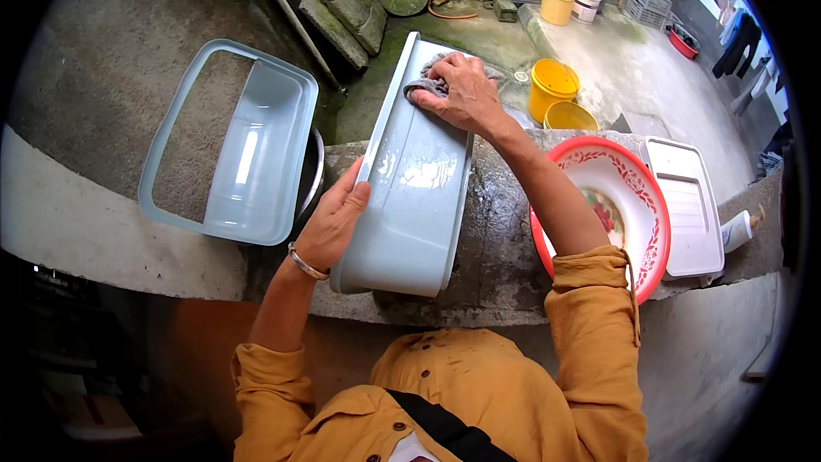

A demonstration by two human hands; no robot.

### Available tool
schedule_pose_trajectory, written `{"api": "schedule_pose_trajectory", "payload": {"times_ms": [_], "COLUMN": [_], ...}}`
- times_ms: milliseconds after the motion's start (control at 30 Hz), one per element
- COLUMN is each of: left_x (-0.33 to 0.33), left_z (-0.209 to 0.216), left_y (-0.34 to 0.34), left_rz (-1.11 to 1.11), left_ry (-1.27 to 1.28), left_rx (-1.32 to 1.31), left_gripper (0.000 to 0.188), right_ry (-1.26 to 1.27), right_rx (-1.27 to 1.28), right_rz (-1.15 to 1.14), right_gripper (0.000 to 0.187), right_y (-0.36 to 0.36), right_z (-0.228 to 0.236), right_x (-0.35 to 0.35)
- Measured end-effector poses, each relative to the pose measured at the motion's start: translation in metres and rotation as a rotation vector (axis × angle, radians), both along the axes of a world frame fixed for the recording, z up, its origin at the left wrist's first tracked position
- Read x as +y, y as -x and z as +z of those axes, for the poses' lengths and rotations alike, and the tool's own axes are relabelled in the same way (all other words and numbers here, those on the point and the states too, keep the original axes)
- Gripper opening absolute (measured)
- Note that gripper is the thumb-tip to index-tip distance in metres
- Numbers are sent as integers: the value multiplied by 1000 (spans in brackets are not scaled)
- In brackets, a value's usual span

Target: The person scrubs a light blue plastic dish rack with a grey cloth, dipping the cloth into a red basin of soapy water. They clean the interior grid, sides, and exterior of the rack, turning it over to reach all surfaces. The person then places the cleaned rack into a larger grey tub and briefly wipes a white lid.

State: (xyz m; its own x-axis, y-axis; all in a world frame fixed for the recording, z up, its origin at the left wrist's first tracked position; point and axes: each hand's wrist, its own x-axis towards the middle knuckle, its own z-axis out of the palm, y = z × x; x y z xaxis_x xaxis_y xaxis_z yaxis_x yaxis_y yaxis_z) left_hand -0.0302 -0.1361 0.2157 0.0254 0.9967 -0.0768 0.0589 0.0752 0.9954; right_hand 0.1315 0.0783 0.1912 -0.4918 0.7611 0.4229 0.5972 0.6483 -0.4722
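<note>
- Tub (415, 205), pale grey plastic, lies upturned across the wet concrete counter (500, 231), its near end past the counter's near edge.
- Head view: the left hand (335, 221) is clamped on the tub's left rim; the right hand (457, 92) presses a grey rag (429, 84) flat on its far end, fingers together.
- Risk: the tub looks slick, so a hard rub could slide it off the near edge if the left hand slips.
- Risk: the right forearm passes over the red-rimmed basin (637, 197) and could knock it.
- Count: two grey tubs, the second (256, 154) at the counter's left end; one basin; one white lid (688, 205); three yellow buckets on the ground beyond.
</note>
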Motion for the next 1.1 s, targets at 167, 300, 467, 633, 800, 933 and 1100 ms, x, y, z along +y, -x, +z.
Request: {"api": "schedule_pose_trajectory", "payload": {"times_ms": [167,300,467,633,800,933,1100], "left_x": [-3,-3,-3,-3,-2,-3,-2], "left_z": [0,1,-2,3,-2,-3,-3], "left_y": [1,0,2,2,3,4,4], "left_rz": [16,16,24,2,11,12,6], "left_ry": [-20,-6,-4,18,11,8,-16], "left_rx": [19,15,14,20,-10,9,-6], "left_gripper": [55,55,55,55,55,55,56], "right_ry": [88,181,156,147,130,118,24], "right_rx": [-136,-274,-342,-431,-477,-481,-354], "right_rz": [2,7,16,34,76,105,-51], "right_gripper": [88,94,96,92,87,79,59], "right_y": [13,15,18,23,25,25,26], "right_z": [11,23,29,34,40,42,24], "right_x": [-14,-16,-24,-22,-22,-19,-20]}}
